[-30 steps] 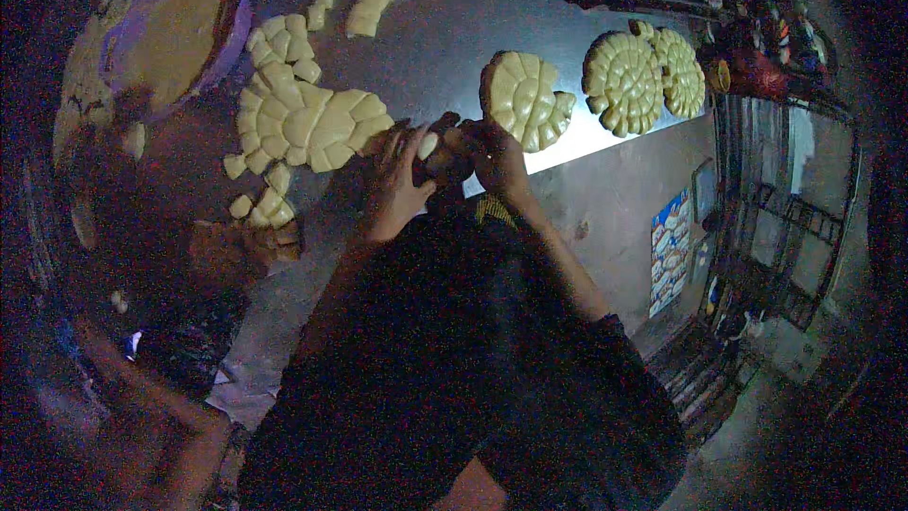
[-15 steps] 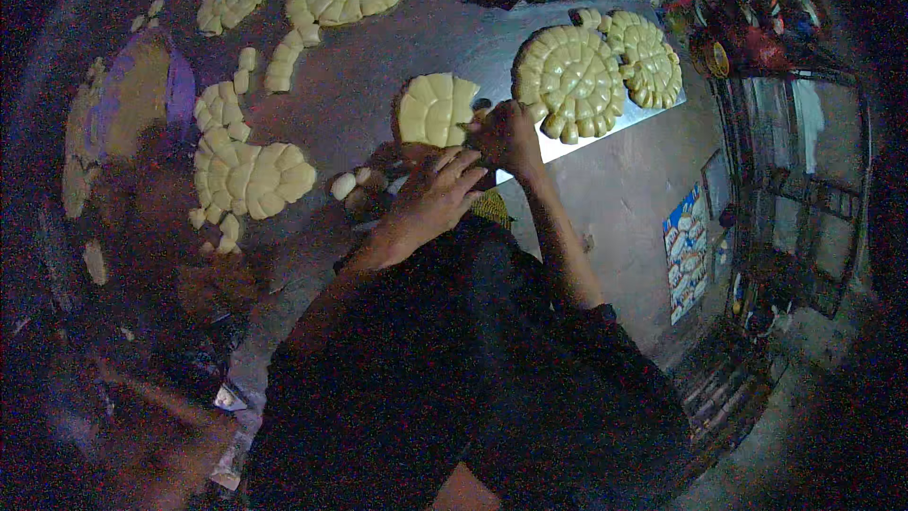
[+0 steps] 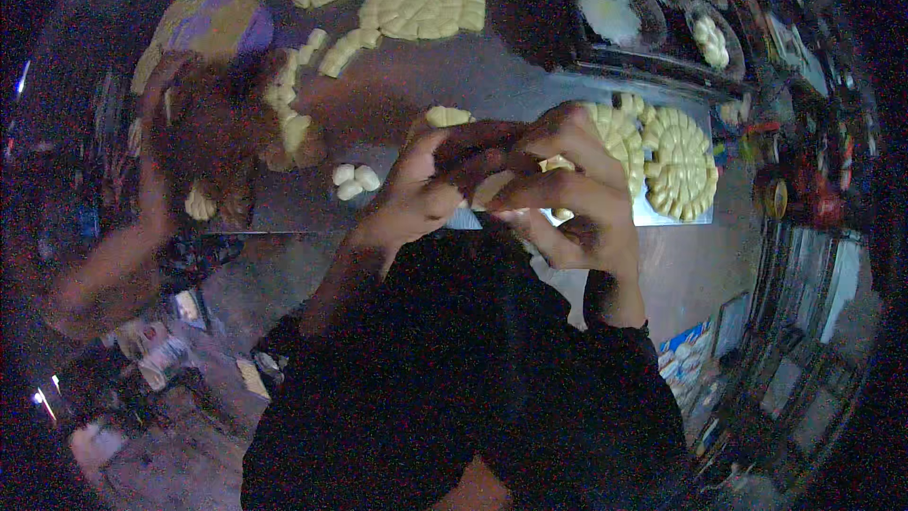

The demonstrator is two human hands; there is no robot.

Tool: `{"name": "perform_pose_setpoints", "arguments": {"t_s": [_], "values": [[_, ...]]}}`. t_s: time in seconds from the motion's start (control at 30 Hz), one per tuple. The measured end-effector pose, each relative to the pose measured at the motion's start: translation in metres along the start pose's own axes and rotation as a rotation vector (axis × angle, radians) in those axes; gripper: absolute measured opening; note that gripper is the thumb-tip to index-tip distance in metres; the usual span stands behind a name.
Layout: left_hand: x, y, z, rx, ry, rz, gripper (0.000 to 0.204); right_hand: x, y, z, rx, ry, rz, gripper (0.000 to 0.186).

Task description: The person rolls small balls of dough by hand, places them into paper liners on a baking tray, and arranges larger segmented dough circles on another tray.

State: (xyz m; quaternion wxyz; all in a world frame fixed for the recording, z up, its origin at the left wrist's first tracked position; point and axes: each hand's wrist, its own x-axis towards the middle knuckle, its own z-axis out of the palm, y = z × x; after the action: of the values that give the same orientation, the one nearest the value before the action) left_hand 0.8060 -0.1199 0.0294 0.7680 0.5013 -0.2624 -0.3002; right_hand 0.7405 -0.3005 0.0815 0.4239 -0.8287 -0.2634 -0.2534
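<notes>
- Broadly, we judge the work table (image 3: 530,85) crowded: scored dough rounds (image 3: 676,161) lie close to its near edge, so a careless sweep could push one off.
- Open room lies mainly at the table's middle (beside three small dough balls (image 3: 352,182)).
- Our left hand (image 3: 426,194) and right hand (image 3: 567,203) pinch a small dough piece (image 3: 492,191) together above that edge; a loose grip could drop it.

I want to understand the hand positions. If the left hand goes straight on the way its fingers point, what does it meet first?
The left hand points toward the right hand, so it would meet those fingers almost at once; the two hands already seem to touch.
</notes>
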Motion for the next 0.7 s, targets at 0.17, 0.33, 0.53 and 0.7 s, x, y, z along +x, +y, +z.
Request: {"name": "perform_pose_setpoints", "arguments": {"t_s": [0.17, 0.33, 0.53, 0.7], "values": [[0.007, 0.037, 0.014, 0.296, 0.433, 0.277, 0.026, 0.021, 0.000, 0.031, 0.342, 0.323, 0.454, 0.043], [-0.019, 0.053, -0.031, 0.993, 0.688, 0.549, 0.029, 0.050, -0.003, 0.073, 0.488, 0.192, 0.649, 0.043], [-0.056, 0.069, -0.108, 0.995, 0.540, 0.932, 0.038, 0.098, -0.004, 0.147, 0.679, 0.139, 0.670, 0.045], [-0.062, 0.024, -0.210, 0.708, 0.229, 1.106, 0.064, 0.163, -0.050, 0.236, 0.938, -0.066, 0.707, 0.061]]}}
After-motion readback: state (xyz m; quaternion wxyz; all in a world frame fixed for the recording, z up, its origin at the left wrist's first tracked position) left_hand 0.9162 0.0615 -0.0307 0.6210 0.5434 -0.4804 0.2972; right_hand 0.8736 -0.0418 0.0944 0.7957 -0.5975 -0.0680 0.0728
